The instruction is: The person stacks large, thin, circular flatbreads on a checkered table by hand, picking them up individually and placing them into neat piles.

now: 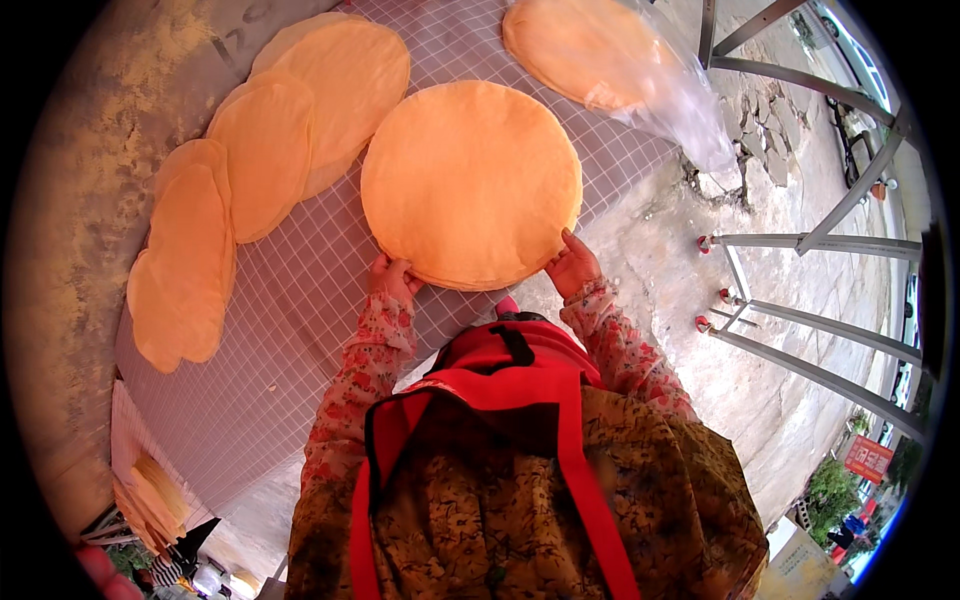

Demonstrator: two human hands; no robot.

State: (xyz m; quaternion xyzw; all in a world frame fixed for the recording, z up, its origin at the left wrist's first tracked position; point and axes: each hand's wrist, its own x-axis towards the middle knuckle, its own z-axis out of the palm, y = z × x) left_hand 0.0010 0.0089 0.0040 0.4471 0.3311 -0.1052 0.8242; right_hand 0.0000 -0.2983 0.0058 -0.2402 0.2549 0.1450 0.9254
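Observation:
A large round stack of thin, orange-yellow flatbreads [470, 185] is in front of me over the checked table. At its near left edge, my left hand [396, 280] is closed, with the rim pinched between thumb and fingers. My right hand [574, 267] grips the near right edge in the same way, its thumb on top. To the left, more flatbreads [262, 150] overlap in a fanned row across the cloth. Another pile of flatbreads [575, 50] sits at the far right of the table, partly covered by a clear plastic bag [690, 110].
The grey checked tablecloth [270, 330] reaches down to the left and meets a stained wall [90, 200]. On the right, a metal frame with red-tipped legs [770, 241] stands on cracked concrete [670, 270]. More folded flatbread-like sheets [150, 500] are at the lower left.

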